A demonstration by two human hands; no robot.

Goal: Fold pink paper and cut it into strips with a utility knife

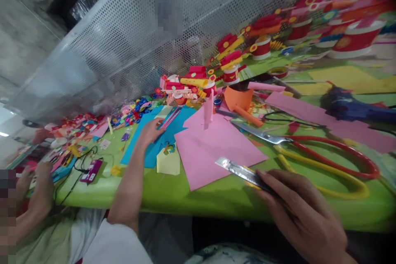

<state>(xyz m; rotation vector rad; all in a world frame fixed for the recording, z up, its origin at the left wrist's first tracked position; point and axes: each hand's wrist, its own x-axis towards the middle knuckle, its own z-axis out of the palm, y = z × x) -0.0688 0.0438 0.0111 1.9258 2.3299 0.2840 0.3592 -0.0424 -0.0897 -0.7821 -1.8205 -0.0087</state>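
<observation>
My right hand [303, 206] is closed around the handle of a utility knife [241, 172], its blade out over a pink paper sheet [213, 152]. Farther left, my left hand [150, 133] has its fingers together on thin pink paper strips [170, 119], above blue paper [136, 148]. A pale yellow paper scrap [168, 163] lies just right of that wrist. Beside my right hand rest large scissors [334, 142] with one red and one yellow handle loop.
Small paper-and-cup models [230, 75] line the back of the green table [161, 192] before a perforated metal panel [130, 49]. A blue tool [349, 105] with a cord lies right. A purple box [92, 170] with wires sits left, near another person's hands [40, 185].
</observation>
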